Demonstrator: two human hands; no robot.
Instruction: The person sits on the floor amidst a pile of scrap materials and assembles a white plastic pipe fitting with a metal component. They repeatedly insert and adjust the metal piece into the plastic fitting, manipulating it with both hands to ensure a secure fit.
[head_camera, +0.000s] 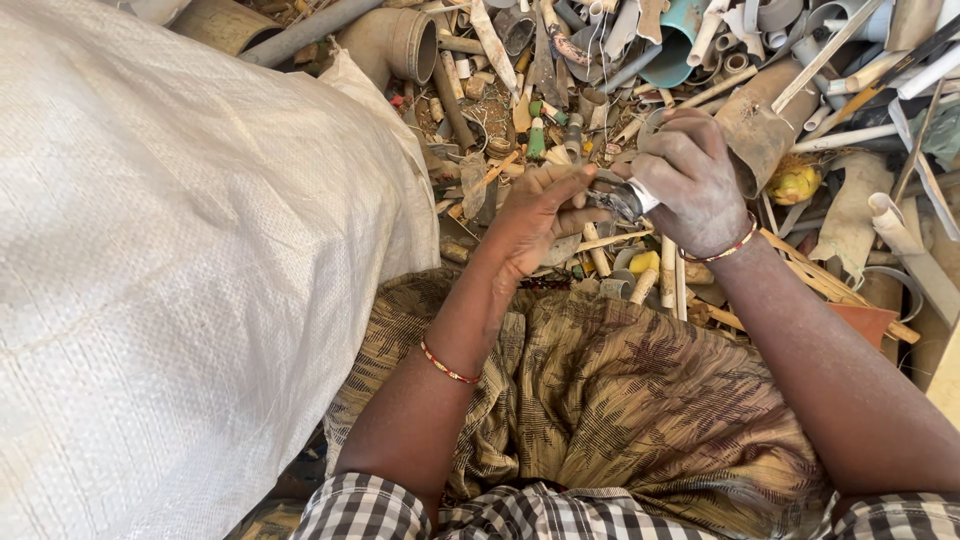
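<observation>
My left hand (538, 212) and my right hand (685, 175) meet over a heap of scrap plastic pipe pieces (600, 60). Between them is a small grey and white pipe fitting (622, 198). My right hand is closed around its right end, knuckles up and dusty. The fingertips of my left hand pinch its left end. Each wrist wears a thin beaded bracelet. A patterned olive cloth (620, 400) covers my lap below the hands.
A large white woven sack (180, 270) fills the left side. Grey elbow pipes (395, 42), a teal pipe piece (672, 40), long white tubes (850, 135), a yellowish lump (795, 183) and wooden sticks lie in the heap beyond and to the right.
</observation>
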